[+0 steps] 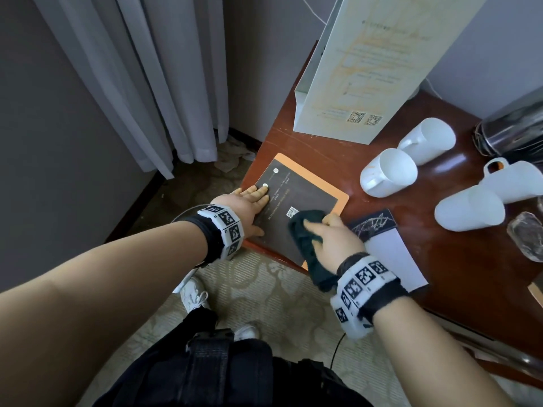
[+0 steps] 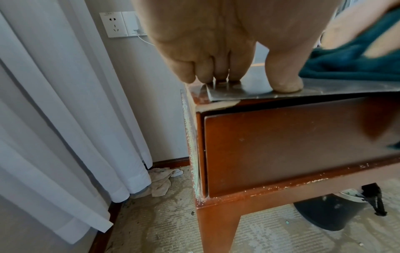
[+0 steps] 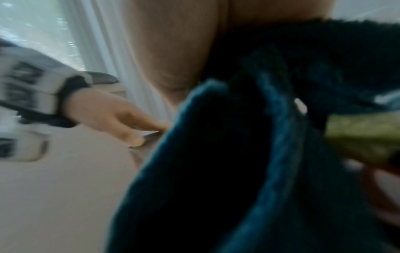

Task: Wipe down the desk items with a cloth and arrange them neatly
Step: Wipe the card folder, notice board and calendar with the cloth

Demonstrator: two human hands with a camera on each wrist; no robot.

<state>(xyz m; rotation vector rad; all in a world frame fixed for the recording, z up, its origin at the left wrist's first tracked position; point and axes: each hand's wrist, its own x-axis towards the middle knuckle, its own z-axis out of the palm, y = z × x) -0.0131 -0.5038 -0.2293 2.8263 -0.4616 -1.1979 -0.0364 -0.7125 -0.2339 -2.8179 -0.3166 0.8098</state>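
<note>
Head view: the left hand (image 1: 249,207) presses flat on the dark orange-edged laminated card (image 1: 305,201) at the brown wooden table (image 1: 440,245) corner. The right hand (image 1: 332,239) grips the dark teal cloth (image 1: 305,230) on it. Risk: the overhanging card may slide off under wiping force.

You're in a hotel room: white mugs (image 1: 388,173) and a printed guest card (image 1: 370,66) on a wooden tabletop (image 1: 426,248), floor-length curtains (image 1: 132,77), patterned carpet (image 1: 264,295).
</note>
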